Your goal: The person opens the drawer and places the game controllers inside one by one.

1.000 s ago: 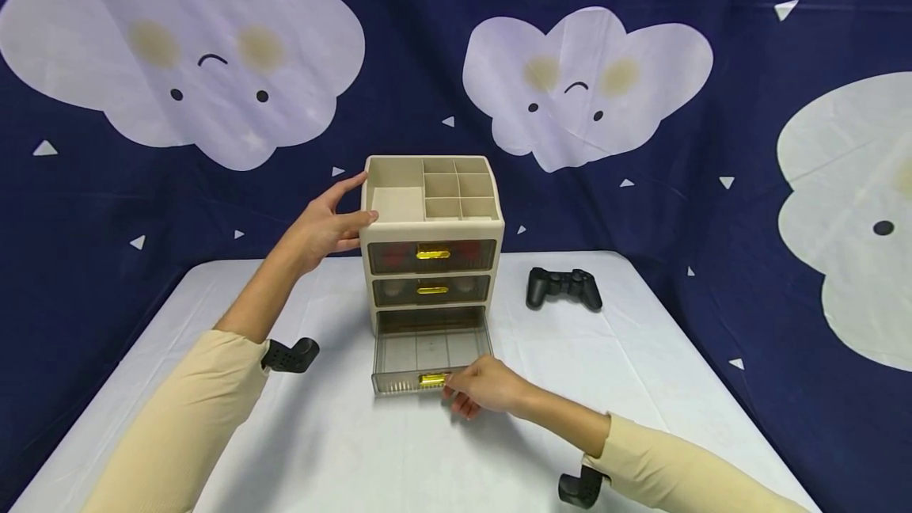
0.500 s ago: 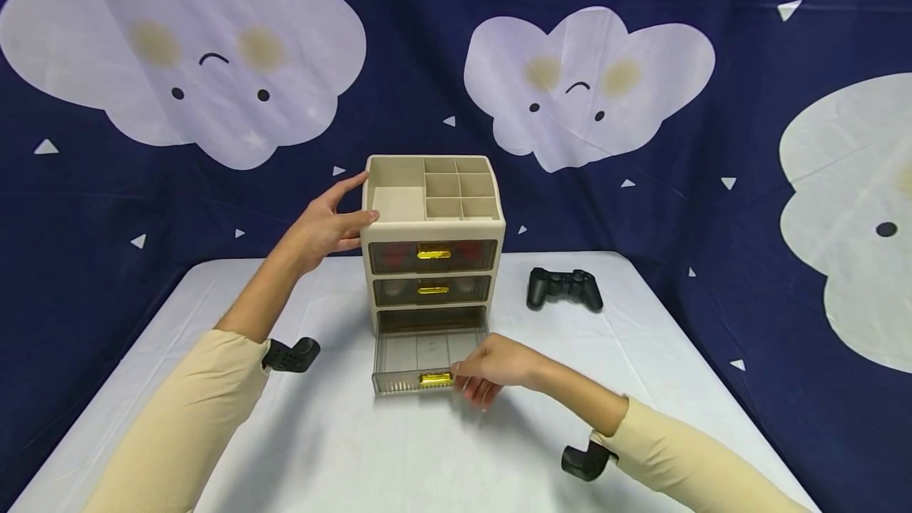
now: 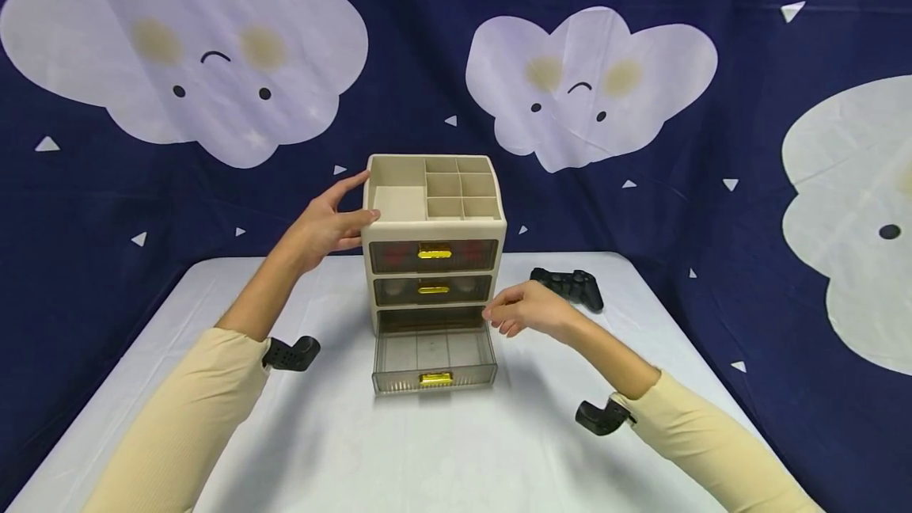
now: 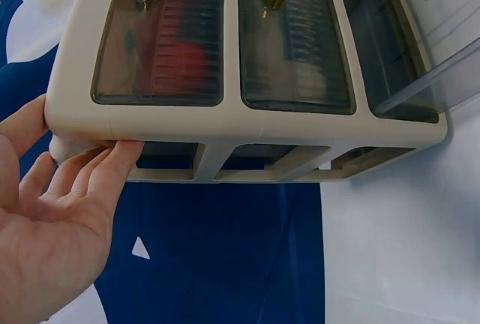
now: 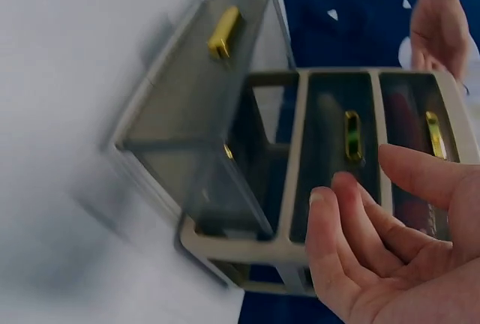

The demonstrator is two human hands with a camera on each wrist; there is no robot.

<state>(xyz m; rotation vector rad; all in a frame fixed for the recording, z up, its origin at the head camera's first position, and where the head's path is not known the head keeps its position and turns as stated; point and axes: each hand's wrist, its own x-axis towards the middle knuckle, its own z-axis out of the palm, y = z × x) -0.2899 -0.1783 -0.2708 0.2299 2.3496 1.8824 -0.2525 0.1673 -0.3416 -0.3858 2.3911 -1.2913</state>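
A cream drawer organizer (image 3: 442, 226) stands on the table, with divided compartments on top and three smoky drawers with gold handles. Its bottom drawer (image 3: 466, 378) is pulled out, and nothing shows inside. My left hand (image 3: 321, 229) holds the organizer's upper left corner, thumb at the top edge and fingers along the side, as the left wrist view also shows. To the right of the organizer, my right hand (image 3: 534, 309) hovers with loosely bent fingers and holds nothing. In the right wrist view its fingers are in front of the middle drawer (image 5: 326, 136). Reddish contents show blurrily in the top drawer (image 4: 176, 54).
A black game controller (image 3: 580, 290) lies right of the organizer, partly hidden behind my right hand. White cloth covers the table (image 3: 399, 457). Behind it hangs a dark blue curtain (image 3: 413, 46) with cloud prints. Black cameras are strapped near both wrists.
My right hand has let go of the bottom drawer's handle and moved up and to the right, near the controller. The drawer stays out; my left hand stays at the corner.
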